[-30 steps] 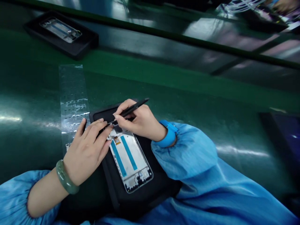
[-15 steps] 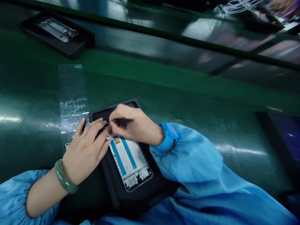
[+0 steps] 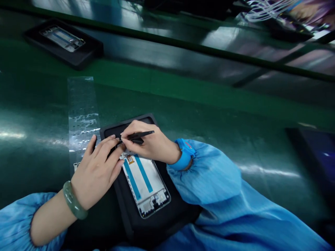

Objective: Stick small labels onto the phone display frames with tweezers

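Observation:
A phone frame (image 3: 145, 177) with two blue strips and a small orange flex piece lies slantwise in a black holder (image 3: 123, 209). My left hand (image 3: 98, 167) rests palm down at the frame's upper left end, fingers outstretched, thumb beside its edge. Pinched in my right hand (image 3: 146, 137) are slim black tweezers (image 3: 142, 134), their tips down at the frame's top end by my left fingertips. My fingers hide the tips and that end of the frame. A clear perforated sheet (image 3: 81, 104) with small stickers lies left of the holder.
Farther back on the left, a second black holder (image 3: 91, 52) carries another phone frame (image 3: 62, 38). A dark box-like object (image 3: 311, 153) stands at the right. Beyond the dark rail lie white cables (image 3: 267, 10) and part of another person's hand (image 3: 311, 10).
The tweezers have tilted and now show more clearly behind my right fingers. My hands stay at the same end of the frame; the whole view has shifted slightly.

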The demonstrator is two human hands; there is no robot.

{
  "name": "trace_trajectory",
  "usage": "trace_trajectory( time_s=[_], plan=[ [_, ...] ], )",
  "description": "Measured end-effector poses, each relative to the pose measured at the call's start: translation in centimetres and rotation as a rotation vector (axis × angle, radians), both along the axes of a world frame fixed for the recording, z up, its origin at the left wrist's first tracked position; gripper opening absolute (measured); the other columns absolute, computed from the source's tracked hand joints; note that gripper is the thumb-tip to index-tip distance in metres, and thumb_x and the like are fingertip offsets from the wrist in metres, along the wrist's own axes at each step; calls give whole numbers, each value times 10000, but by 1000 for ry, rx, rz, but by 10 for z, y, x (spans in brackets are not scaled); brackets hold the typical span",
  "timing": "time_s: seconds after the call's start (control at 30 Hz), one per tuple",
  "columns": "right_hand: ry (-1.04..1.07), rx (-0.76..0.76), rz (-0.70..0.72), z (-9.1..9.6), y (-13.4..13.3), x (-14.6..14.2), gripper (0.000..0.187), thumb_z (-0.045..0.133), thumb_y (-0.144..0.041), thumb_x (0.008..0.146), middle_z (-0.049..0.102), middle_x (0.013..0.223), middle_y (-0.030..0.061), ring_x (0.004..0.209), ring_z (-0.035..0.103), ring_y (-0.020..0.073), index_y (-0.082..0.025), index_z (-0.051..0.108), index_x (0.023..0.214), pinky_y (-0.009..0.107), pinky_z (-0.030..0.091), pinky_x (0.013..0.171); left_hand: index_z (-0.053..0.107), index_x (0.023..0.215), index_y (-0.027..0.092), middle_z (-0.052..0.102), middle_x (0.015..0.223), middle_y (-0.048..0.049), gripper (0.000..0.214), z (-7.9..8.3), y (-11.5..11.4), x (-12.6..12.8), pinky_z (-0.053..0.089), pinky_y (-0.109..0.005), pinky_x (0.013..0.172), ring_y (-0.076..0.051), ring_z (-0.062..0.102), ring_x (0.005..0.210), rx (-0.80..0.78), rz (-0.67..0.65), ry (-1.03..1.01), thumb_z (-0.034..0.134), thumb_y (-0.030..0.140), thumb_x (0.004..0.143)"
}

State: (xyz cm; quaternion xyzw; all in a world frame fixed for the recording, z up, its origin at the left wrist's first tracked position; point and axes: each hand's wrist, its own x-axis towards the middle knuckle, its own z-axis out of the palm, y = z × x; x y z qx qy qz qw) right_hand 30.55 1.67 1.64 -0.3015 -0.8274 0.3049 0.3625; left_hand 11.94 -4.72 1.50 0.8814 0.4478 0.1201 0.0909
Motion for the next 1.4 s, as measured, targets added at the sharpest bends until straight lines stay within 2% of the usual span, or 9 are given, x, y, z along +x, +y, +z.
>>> trace_trajectory(
  time_s=[0.27, 0.4, 0.53, 0.63, 0.9, 0.97, 1.13, 1.27, 1.4],
  plan=[
    [186, -272, -170, 0, 5, 2, 127, 556, -286, 854, 584, 767, 4, 616, 566, 90, -160, 544, 840, 215, 473, 557, 486, 1260, 197, 505, 1246, -101, 344, -3, 1, -3, 240, -534, 1079, -248, 406, 1249, 12, -14, 24, 365, 233, 940],
    [182, -101, -325, 7, 13, 16, 187, 400, -279, 924, 607, 859, 46, 812, 601, 148, -173, 525, 832, 307, 493, 748, 487, 1265, 202, 503, 1251, -103, 351, -2, 1, -4, 246, -534, 1077, -258, 414, 1243, 9, -19, 21, 373, 226, 934],
    [-260, 106, -404, 9, 21, 38, 127, 468, -225, 872, 593, 1021, 82, 974, 559, 215, -179, 566, 938, 365, 454, 825, 482, 1269, 221, 505, 1240, -107, 360, 0, 0, -4, 261, -543, 1066, -259, 417, 1241, 6, -33, 20, 390, 200, 922],
    [-516, 46, -345, 2, 27, 51, 226, 530, -326, 856, 564, 1093, 89, 974, 557, 229, -193, 595, 1028, 355, 464, 777, 487, 1260, 220, 508, 1238, -109, 354, 0, 1, -4, 264, -546, 1065, -262, 424, 1235, 6, -34, 11, 403, 194, 917],
    [-452, -62, -212, -14, 49, 78, 295, 576, -402, 825, 600, 896, 80, 847, 580, 198, -148, 647, 956, 329, 456, 770, 453, 1277, 192, 467, 1292, -117, 376, 0, 1, -11, 239, -537, 1090, -257, 369, 1281, 51, -108, -19, 446, 170, 902],
    [-439, -82, -354, -17, 55, 102, 295, 607, -416, 792, 617, 841, 73, 805, 582, 202, -144, 655, 895, 326, 450, 734, 443, 1279, 182, 449, 1310, -116, 389, 3, 1, -18, 245, -510, 1100, -248, 364, 1285, 65, -92, -66, 467, 164, 892],
    [-408, -304, -1042, -26, 75, 175, 298, 688, -465, 645, 598, 620, 45, 601, 538, 147, -174, 653, 698, 273, 376, 578, 431, 1283, 196, 429, 1327, -99, 381, 13, 9, -44, 281, -473, 1097, -235, 370, 1280, 44, 48, -118, 457, 242, 906],
    [-383, -231, -1353, -33, 90, 204, 261, 675, -404, 638, 515, 545, 59, 526, 434, 132, -200, 523, 579, 319, 312, 561, 303, 1377, 258, 356, 1403, -77, 529, 12, 15, -70, 215, -576, 1086, -289, 229, 1353, -29, 56, 28, 447, 424, 896],
    [-373, -187, -1520, -41, 105, 207, 261, 641, -374, 643, 484, 534, 68, 537, 434, 149, -212, 462, 543, 345, 269, 561, 202, 1422, 301, 149, 1511, -66, 750, 2, 13, -87, 195, -659, 1038, -370, 115, 1370, -132, -8, 199, 524, 570, 801]
  ],
)
